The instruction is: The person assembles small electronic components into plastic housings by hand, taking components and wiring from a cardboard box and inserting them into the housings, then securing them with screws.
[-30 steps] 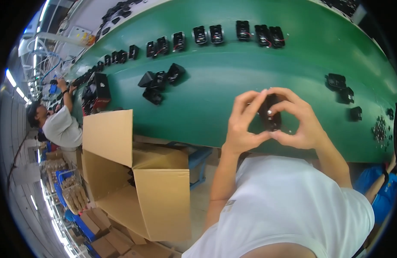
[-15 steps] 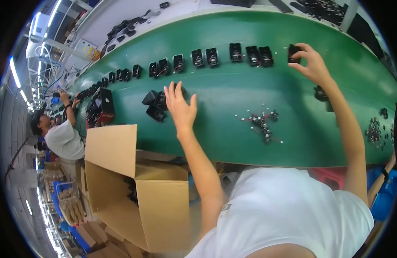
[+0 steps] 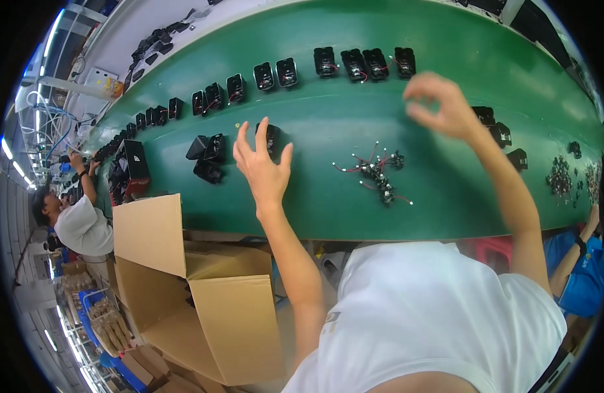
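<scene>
My left hand [image 3: 266,173] is over the green table with its fingers spread. Just beyond them, between forefinger and thumb, stands a black plastic housing [image 3: 273,139]; whether I touch it cannot be told. My right hand [image 3: 439,105], a little blurred, hangs with curled fingers apart and table showing between them. Past its fingertips is the end housing [image 3: 404,62] of a long curved row of black housings [image 3: 325,61], some with thin red wires. Left of my left hand lies a small group of black housings [image 3: 207,157].
A heap of small wired parts [image 3: 380,175] lies on the green table [image 3: 328,216]. More housings [image 3: 501,134] stand beside my right forearm, with small metal parts [image 3: 559,177] farther right. An open cardboard box [image 3: 239,327] stands at the near left. Other people [image 3: 82,219] sit at both ends.
The housing my right hand held now stands at the row's right end, and that hand has drawn back from it. My left hand stays spread near the other housing. The view has shifted.
</scene>
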Demonstrator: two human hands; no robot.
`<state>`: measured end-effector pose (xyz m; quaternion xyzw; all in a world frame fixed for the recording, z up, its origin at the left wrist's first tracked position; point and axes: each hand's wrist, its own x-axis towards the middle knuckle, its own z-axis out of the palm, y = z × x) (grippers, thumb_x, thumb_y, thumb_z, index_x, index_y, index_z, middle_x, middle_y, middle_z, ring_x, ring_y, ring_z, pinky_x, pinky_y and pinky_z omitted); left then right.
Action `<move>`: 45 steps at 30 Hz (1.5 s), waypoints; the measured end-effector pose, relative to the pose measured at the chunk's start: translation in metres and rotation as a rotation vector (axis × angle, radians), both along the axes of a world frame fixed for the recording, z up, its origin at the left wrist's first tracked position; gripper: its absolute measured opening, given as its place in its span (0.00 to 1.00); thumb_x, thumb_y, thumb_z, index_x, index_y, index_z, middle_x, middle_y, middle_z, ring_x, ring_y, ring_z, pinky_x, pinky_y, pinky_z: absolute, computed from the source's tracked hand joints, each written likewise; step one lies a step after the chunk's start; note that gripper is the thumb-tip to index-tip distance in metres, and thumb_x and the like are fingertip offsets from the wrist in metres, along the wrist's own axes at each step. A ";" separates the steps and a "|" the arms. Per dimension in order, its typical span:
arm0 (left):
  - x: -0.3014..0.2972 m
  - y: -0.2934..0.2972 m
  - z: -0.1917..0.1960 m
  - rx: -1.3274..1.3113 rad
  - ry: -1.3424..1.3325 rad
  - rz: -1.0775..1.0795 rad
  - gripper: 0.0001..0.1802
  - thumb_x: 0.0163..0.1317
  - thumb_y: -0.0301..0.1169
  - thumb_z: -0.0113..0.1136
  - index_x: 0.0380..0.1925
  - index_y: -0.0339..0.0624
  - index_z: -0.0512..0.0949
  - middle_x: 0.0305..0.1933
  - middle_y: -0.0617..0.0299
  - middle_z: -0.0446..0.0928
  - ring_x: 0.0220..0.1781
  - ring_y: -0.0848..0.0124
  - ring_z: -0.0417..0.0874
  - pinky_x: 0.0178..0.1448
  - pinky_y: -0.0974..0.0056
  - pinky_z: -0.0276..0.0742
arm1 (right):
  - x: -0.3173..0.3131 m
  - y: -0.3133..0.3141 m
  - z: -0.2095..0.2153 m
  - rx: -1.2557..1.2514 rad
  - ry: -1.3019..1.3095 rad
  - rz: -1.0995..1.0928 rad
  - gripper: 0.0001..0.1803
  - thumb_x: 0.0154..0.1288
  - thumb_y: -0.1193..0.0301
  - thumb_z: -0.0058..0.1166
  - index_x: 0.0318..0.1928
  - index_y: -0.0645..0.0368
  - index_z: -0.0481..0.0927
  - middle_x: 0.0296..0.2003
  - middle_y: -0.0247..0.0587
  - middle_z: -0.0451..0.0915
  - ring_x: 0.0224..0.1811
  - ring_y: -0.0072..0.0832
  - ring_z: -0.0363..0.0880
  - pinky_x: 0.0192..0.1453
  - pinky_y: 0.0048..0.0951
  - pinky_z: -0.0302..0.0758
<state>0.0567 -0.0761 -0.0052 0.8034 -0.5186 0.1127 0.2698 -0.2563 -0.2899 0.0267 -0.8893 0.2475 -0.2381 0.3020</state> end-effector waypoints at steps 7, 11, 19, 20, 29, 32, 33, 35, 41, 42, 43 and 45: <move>-0.007 -0.005 -0.022 0.069 0.275 -0.042 0.38 0.53 0.32 0.72 0.66 0.55 0.70 0.66 0.45 0.65 0.65 0.45 0.70 0.65 0.48 0.72 | -0.003 0.085 -0.025 0.158 0.177 -0.017 0.20 0.57 0.76 0.67 0.51 0.60 0.77 0.40 0.41 0.81 0.37 0.33 0.82 0.43 0.30 0.80; -0.028 -0.004 -0.017 -0.027 0.336 -0.062 0.32 0.50 0.32 0.73 0.56 0.44 0.71 0.58 0.50 0.71 0.55 0.51 0.78 0.59 0.53 0.77 | -0.011 0.084 -0.009 0.364 0.086 -0.131 0.19 0.57 0.82 0.62 0.50 0.62 0.76 0.38 0.41 0.81 0.38 0.32 0.80 0.43 0.30 0.80; -0.064 0.008 0.000 -0.226 1.580 -0.350 0.32 0.59 0.31 0.70 0.62 0.38 0.68 0.54 0.57 0.71 0.37 0.77 0.74 0.28 0.74 0.68 | -0.027 0.067 0.003 0.716 -0.243 -0.144 0.12 0.60 0.81 0.60 0.45 0.63 0.76 0.46 0.36 0.78 0.43 0.22 0.79 0.46 0.23 0.79; -0.070 0.006 0.003 -0.251 1.633 -0.424 0.34 0.59 0.31 0.70 0.64 0.37 0.67 0.56 0.56 0.71 0.37 0.77 0.74 0.29 0.74 0.68 | -0.026 0.068 0.005 0.717 -0.241 -0.144 0.12 0.60 0.81 0.60 0.45 0.63 0.76 0.46 0.36 0.78 0.43 0.22 0.79 0.46 0.23 0.79; -0.109 0.005 0.028 -0.201 1.410 -0.663 0.49 0.51 0.19 0.71 0.74 0.35 0.58 0.66 0.56 0.67 0.63 0.68 0.74 0.57 0.66 0.76 | -0.017 0.093 0.020 0.932 -0.464 -0.059 0.07 0.62 0.80 0.63 0.40 0.63 0.78 0.44 0.42 0.81 0.43 0.23 0.80 0.51 0.27 0.78; -0.122 0.008 0.035 -0.200 1.234 -0.602 0.49 0.48 0.20 0.74 0.72 0.35 0.61 0.66 0.54 0.70 0.57 0.68 0.78 0.48 0.67 0.78 | -0.013 0.104 0.034 0.847 -0.438 -0.028 0.07 0.62 0.81 0.62 0.40 0.65 0.79 0.44 0.45 0.81 0.47 0.25 0.81 0.53 0.28 0.79; -0.124 0.009 0.038 -0.218 1.178 -0.587 0.48 0.48 0.21 0.75 0.71 0.36 0.62 0.66 0.53 0.71 0.54 0.69 0.79 0.44 0.68 0.79 | -0.010 0.107 0.038 0.777 -0.412 -0.036 0.06 0.62 0.82 0.61 0.40 0.65 0.81 0.44 0.46 0.81 0.48 0.26 0.82 0.54 0.29 0.79; -0.126 0.011 0.039 -0.199 1.121 -0.567 0.47 0.47 0.23 0.76 0.69 0.38 0.65 0.65 0.53 0.72 0.48 0.68 0.81 0.41 0.68 0.78 | -0.006 0.112 0.045 0.710 -0.417 -0.018 0.07 0.60 0.84 0.61 0.39 0.66 0.82 0.45 0.47 0.81 0.49 0.28 0.82 0.54 0.30 0.80; -0.132 0.011 0.042 -0.138 0.919 -0.573 0.48 0.44 0.24 0.76 0.69 0.42 0.66 0.66 0.52 0.70 0.42 0.67 0.80 0.39 0.66 0.78 | -0.005 0.117 0.044 0.443 -0.403 0.058 0.11 0.54 0.88 0.62 0.37 0.64 0.86 0.48 0.50 0.82 0.47 0.35 0.85 0.53 0.32 0.84; -0.132 0.011 0.042 -0.138 0.919 -0.570 0.48 0.44 0.24 0.76 0.69 0.42 0.66 0.66 0.52 0.70 0.42 0.67 0.80 0.39 0.66 0.78 | -0.005 0.118 0.043 0.386 -0.378 0.060 0.12 0.53 0.89 0.62 0.37 0.63 0.86 0.47 0.48 0.83 0.46 0.36 0.85 0.52 0.32 0.84; -0.133 0.012 0.042 -0.136 0.906 -0.569 0.49 0.44 0.24 0.76 0.69 0.43 0.65 0.66 0.52 0.70 0.42 0.67 0.80 0.39 0.66 0.78 | -0.004 0.118 0.045 0.387 -0.377 0.064 0.12 0.53 0.89 0.62 0.37 0.63 0.86 0.47 0.48 0.83 0.46 0.36 0.85 0.52 0.32 0.84; -0.135 0.013 0.044 -0.136 0.892 -0.565 0.49 0.44 0.24 0.76 0.70 0.43 0.65 0.66 0.51 0.70 0.41 0.67 0.80 0.39 0.66 0.78 | -0.001 0.121 0.050 0.152 -0.310 0.076 0.13 0.50 0.89 0.63 0.36 0.63 0.85 0.41 0.45 0.85 0.44 0.38 0.87 0.49 0.34 0.85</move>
